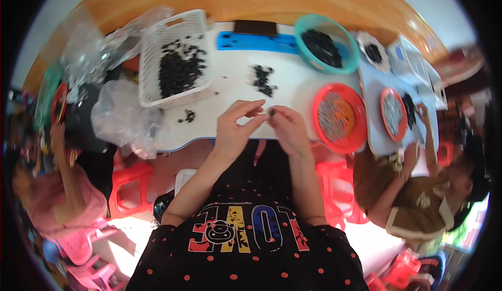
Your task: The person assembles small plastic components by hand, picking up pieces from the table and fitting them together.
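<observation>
Over the near edge of the white table, my two hands are close together with their fingertips almost meeting. My right hand (pixel 291 130) pinches a small black piece (pixel 272 112), too small to tell its exact kind. Beside it, my left hand (pixel 234 131) has its thumb and fingers apart, with the thumb tip close to that piece. Just beyond my hands lies a loose heap of small black pieces (pixel 264 79). To the right stands a red round basin (pixel 318 114) containing many small grey parts and something orange.
A white plastic basket (pixel 148 66) of black pieces stands at the left, by clear plastic bags (pixel 123 110). At the back are a blue tray (pixel 246 42) and a green basin (pixel 351 47) of black pieces. People sit working on both sides, near red stools (pixel 130 183).
</observation>
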### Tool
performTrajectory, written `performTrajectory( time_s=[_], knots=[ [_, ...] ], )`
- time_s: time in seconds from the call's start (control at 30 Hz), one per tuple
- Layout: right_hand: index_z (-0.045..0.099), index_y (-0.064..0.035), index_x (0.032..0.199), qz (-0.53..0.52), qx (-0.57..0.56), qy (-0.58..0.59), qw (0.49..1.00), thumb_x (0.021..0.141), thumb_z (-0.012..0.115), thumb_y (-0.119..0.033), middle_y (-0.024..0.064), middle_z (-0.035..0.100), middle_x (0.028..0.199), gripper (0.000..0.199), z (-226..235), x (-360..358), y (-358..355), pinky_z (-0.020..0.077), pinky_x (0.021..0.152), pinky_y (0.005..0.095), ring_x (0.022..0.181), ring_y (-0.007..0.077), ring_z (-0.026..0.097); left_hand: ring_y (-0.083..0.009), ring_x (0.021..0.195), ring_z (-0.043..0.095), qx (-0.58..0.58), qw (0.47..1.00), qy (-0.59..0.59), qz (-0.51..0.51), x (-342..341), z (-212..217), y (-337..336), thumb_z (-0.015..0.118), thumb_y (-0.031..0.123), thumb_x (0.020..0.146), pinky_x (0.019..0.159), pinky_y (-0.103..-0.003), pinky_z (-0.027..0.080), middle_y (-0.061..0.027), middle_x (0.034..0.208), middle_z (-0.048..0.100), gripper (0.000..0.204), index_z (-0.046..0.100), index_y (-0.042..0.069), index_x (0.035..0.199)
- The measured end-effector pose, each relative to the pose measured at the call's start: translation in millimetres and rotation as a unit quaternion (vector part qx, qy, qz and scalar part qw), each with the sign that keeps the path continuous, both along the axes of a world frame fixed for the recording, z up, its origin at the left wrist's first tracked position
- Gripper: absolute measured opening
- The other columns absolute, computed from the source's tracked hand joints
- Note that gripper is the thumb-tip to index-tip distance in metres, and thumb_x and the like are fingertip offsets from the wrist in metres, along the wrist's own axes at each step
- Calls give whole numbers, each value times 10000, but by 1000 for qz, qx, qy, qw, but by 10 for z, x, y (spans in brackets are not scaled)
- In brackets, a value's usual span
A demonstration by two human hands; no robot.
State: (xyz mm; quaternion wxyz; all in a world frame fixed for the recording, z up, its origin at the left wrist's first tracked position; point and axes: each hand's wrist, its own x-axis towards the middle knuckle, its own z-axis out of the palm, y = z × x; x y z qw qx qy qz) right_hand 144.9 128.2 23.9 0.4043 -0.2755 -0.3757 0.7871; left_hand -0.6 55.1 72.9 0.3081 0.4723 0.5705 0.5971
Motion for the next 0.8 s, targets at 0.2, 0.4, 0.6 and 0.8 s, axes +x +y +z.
performTrajectory(
  time_s=[0.2,0.4,0.6,0.8],
  knots=[
    [649,35,1047,11,-60,50,997,900,623,-97,30,640,890,200,92,163,-280,453,687,206,747,79,533,-152,908,609,36,994,-72,-77,251,-97,-58,684,-79,787,814,-257,501,-91,1035,613,279,688,-8,1056],
    [685,-2,1042,-18,145,-221,964,904,623,-131,46,653,910,199,208,724,-223,470,680,221,805,82,598,-154,880,646,-6,969,-227,-99,296,-187,-134,635,-79,834,808,-263,527,-102,1000,663,184,671,-21,1004],
    [693,-25,971,-215,314,-627,680,857,640,-146,112,663,894,174,263,1902,122,484,715,362,807,246,633,-182,767,659,-53,939,-318,-122,176,-264,-244,600,-60,862,746,-288,540,-166,942,684,135,638,-26,987],
    [669,-19,906,-188,344,-716,578,835,642,-134,138,639,852,138,72,2281,241,481,748,425,835,334,615,-176,775,661,-62,941,-313,-110,153,-331,-270,629,-54,848,744,-278,543,-161,926,688,154,640,-33,1000]
  ],
)
